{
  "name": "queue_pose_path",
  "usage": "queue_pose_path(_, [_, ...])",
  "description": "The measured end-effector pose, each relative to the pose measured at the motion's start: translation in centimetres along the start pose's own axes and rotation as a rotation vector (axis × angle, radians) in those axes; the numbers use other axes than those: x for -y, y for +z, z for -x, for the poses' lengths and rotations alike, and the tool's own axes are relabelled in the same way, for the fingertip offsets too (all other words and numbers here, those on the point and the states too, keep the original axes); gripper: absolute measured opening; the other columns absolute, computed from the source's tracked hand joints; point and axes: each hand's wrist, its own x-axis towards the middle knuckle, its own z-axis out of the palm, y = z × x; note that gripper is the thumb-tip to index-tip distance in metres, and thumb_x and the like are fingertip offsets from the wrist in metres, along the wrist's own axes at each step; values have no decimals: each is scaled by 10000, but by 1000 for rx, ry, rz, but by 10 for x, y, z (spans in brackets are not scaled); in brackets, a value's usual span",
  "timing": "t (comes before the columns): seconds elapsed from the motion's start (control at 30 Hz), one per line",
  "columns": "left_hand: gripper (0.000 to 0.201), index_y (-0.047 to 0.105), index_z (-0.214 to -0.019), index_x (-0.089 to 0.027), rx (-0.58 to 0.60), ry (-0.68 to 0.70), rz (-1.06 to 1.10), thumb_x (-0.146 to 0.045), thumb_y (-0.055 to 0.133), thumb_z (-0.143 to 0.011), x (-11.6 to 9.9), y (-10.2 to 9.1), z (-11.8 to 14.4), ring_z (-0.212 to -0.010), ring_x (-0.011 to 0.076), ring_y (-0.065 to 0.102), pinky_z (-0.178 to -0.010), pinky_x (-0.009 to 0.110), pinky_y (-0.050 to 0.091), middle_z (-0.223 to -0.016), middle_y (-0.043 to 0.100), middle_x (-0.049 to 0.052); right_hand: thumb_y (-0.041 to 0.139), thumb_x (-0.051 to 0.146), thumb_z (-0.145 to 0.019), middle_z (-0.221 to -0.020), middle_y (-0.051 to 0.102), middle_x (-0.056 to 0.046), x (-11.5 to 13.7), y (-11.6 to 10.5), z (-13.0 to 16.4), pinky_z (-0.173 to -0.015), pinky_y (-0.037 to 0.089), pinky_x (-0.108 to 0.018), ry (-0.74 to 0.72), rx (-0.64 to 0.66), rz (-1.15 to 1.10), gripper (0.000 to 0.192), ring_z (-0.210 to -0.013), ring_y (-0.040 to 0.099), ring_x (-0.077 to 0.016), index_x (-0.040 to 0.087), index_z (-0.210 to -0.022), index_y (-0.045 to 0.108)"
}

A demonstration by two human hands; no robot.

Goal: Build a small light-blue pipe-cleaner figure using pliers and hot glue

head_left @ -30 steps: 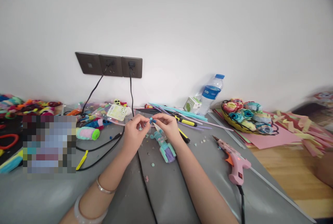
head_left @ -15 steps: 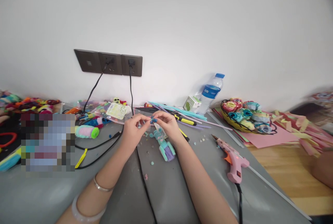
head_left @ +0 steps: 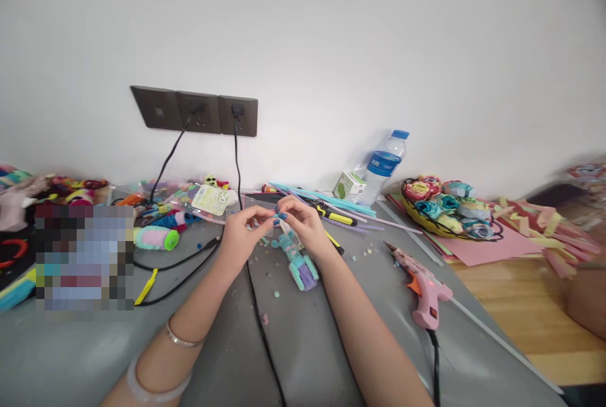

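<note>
head view: hands [head_left: 274,224] slightly higher

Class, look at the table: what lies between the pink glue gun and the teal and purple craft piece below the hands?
In the head view, between the pink glue gun and the teal and purple craft piece lies the person's right forearm, on the grey table.

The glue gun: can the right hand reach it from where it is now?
Probably yes. The glue gun lies on the grey mat to the right of the right hand, with only small scraps between them. The hand pinches a small blue piece, which it must release first.
</note>
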Motion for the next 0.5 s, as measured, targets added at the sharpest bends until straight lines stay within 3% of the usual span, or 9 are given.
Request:
queue_pose_path(0.23, [71,737,-800,-198,17,69,67,-246,693,-771,-1,-2,-3,-702,142,605,-589,239,435,-823,718,35,762,484,-815,-886,593,-40,-3,-4,-2,-844,447,-335,12,-43,-91,290,-909,566,-202,212,-781,665])
queue_pose_path(0.5, [103,751,-792,-201,3,176,-15,-288,702,-820,-1,-4,-2,-682,145,592,-557,252,416,-794,706,45,814,479,-755,-890,624,-44,-3,-2,-1,-825,480,-343,43,-10,-131,285,-919,584,-210,226,-772,683])
